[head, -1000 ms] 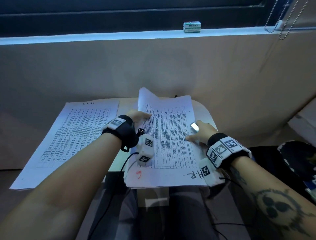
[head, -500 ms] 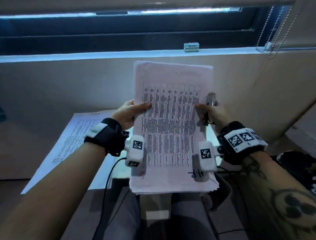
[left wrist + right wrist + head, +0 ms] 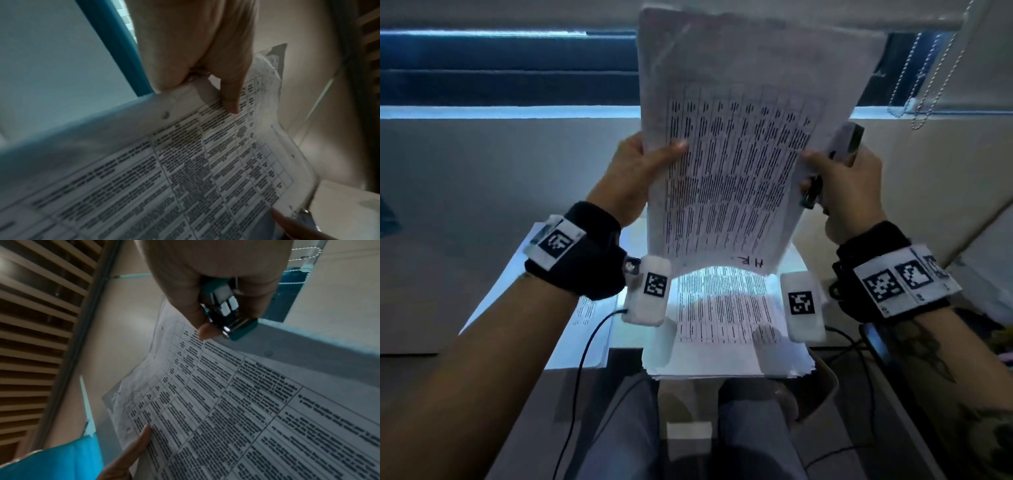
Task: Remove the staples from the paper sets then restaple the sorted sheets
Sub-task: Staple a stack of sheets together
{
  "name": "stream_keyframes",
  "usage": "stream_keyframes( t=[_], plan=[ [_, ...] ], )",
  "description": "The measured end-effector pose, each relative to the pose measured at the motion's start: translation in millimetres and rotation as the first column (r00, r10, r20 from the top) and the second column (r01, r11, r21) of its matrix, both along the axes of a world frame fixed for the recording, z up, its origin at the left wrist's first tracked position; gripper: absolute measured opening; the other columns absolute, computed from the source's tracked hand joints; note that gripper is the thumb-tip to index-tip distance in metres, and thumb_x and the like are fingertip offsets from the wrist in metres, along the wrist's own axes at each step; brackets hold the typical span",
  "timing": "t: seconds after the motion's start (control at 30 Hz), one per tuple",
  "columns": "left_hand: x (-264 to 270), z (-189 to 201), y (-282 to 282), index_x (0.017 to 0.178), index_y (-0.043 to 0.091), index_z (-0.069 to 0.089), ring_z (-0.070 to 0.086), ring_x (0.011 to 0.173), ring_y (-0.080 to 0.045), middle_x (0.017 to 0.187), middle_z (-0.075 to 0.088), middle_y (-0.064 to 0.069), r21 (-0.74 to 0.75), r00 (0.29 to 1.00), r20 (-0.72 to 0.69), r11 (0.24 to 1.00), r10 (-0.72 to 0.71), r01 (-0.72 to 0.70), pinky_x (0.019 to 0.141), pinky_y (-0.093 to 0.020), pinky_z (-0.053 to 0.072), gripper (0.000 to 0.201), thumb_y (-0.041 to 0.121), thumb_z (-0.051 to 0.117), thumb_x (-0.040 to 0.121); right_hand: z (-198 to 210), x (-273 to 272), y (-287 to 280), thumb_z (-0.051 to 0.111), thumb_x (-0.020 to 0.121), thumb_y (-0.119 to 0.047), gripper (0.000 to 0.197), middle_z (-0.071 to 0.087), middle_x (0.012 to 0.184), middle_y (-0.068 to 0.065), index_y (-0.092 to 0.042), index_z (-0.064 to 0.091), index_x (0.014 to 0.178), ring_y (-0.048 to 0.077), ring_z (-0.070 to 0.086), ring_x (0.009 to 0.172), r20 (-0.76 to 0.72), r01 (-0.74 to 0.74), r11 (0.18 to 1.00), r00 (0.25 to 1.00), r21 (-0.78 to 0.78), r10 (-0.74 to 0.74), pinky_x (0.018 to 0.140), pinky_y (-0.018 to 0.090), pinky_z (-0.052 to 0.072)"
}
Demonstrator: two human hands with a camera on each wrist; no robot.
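Note:
A set of printed sheets (image 3: 736,161) stands upright in the air, held at both side edges. My left hand (image 3: 650,164) pinches its left edge, thumb on the front; the left wrist view shows that thumb on the paper set (image 3: 185,162). My right hand (image 3: 842,178) pinches the right edge and also grips a small teal stapler (image 3: 846,144) in its palm; the right wrist view shows the stapler (image 3: 226,314) over the paper set (image 3: 236,402). A thick paper stack (image 3: 726,329) lies on the small table below. More sheets (image 3: 589,315) lie to its left.
The small table (image 3: 794,260) stands against a beige wall under a window sill (image 3: 510,111). A bead chain (image 3: 924,89) hangs at the upper right. Cables (image 3: 582,359) run down from the wrist units over my lap.
Both hands lifted the top paper set off the stack and raised it upright, higher with each frame. The rest of the stack stays on the table. The stapler remains in my right hand.

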State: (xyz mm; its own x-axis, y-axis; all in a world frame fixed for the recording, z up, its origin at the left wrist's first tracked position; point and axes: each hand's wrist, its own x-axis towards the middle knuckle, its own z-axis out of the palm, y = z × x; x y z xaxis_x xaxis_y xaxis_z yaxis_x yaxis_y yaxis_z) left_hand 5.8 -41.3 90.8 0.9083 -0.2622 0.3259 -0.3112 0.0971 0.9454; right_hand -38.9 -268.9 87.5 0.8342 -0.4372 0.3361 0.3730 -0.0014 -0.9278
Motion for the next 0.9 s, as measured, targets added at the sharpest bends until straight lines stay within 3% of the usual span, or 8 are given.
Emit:
stream_keyframes(
  t=[0.13,0.2,0.3,0.43,0.57,0.67,0.8,0.9],
  plan=[
    [-14.1,-18.6,-3.2,0.098,0.013,0.066,0.069,0.086,-0.017,0.090,0.073,0.001,0.026,0.999,0.016,0.999,0.033,-0.033,0.076,-0.029,0.056,0.014,0.015,0.060,0.085,-15.1,-7.7,-3.0,0.059,0.086,0.000,0.016,0.057,0.051,-0.010,-0.009,0.055,0.074,0.005,0.050,0.040,-0.111,-0.027,0.999,0.994,-0.030,0.024,0.044,0.019,0.043],
    [-14.0,-32.4,-1.0,0.099,0.015,0.065,0.068,0.086,-0.012,0.092,0.072,0.003,0.070,0.999,-0.012,0.997,0.046,-0.045,0.073,-0.022,0.054,0.018,0.021,0.061,0.082,-30.1,-7.8,-4.2,0.062,0.085,-0.002,0.022,0.056,0.053,-0.005,-0.013,0.054,0.068,0.005,0.052,0.038,-0.204,-0.037,0.998,0.979,-0.043,0.028,0.043,0.019,0.044],
    [-6.1,-39.6,3.2,0.100,0.015,0.064,0.068,0.090,-0.015,0.097,0.071,-0.002,0.077,0.997,-0.063,0.996,0.041,-0.036,0.076,-0.027,0.054,0.025,0.028,0.062,0.078,-42.9,-4.7,-7.8,0.062,0.084,-0.001,0.022,0.054,0.061,0.001,-0.012,0.052,0.069,0.010,0.053,0.045,-0.251,-0.023,0.999,0.968,-0.021,0.017,0.043,0.019,0.046],
    [0.6,-28.6,0.9,0.096,0.006,0.067,0.064,0.066,0.005,0.070,0.070,0.013,0.021,0.966,0.084,0.969,0.243,-0.245,0.065,-0.014,0.051,0.012,0.012,0.060,0.089,-35.9,2.9,-12.9,0.062,0.082,0.002,0.022,0.050,0.065,0.004,-0.012,0.050,0.070,0.006,0.049,0.038,-0.280,-0.072,0.995,0.959,-0.068,0.050,0.040,0.018,0.041],
    [11.4,13.7,10.7,0.089,0.016,0.067,0.068,0.085,-0.011,0.083,0.073,0.010,-0.261,0.923,0.200,0.926,0.328,-0.273,0.081,-0.030,0.054,0.010,0.011,0.059,0.090,-10.2,7.1,-28.6,0.063,0.085,-0.003,0.015,0.054,0.079,0.003,-0.015,0.055,0.081,0.002,0.052,0.040,-0.207,-0.119,0.984,0.974,-0.130,0.091,0.044,0.016,0.045],
    [21.1,40.9,20.8,0.085,0.008,0.065,0.065,0.080,-0.009,0.078,0.071,0.009,-0.496,0.869,0.166,0.801,0.465,-0.335,0.080,-0.027,0.053,0.004,0.007,0.061,0.087,6.5,3.6,-40.2,0.063,0.087,-0.008,0.012,0.058,0.091,0.003,-0.012,0.056,0.096,0.002,0.055,0.052,-0.159,-0.113,0.971,0.984,-0.212,0.080,0.047,0.014,0.046],
    [19.2,42.0,18.0,0.087,0.006,0.062,0.066,0.081,-0.012,0.084,0.069,-0.001,-0.531,0.892,0.152,0.796,0.427,-0.291,0.080,-0.029,0.052,0.001,0.006,0.061,0.085,8.6,1.6,-39.6,0.066,0.084,-0.012,0.030,0.058,0.099,0.002,-0.010,0.054,0.111,0.005,0.056,0.056,-0.184,-0.173,0.965,0.973,-0.195,0.137,0.048,0.015,0.046],
    [11.0,21.6,11.2,0.093,0.007,0.061,0.068,0.082,-0.009,0.079,0.072,0.008,-0.445,0.909,0.114,0.838,0.401,-0.315,0.075,-0.025,0.052,0.007,0.003,0.055,0.091,-5.9,1.1,-27.3,0.069,0.080,-0.012,0.031,0.055,0.089,-0.002,-0.010,0.052,0.106,0.010,0.053,0.062,-0.251,-0.220,0.959,0.953,-0.180,0.171,0.050,0.015,0.047]
  ],
)
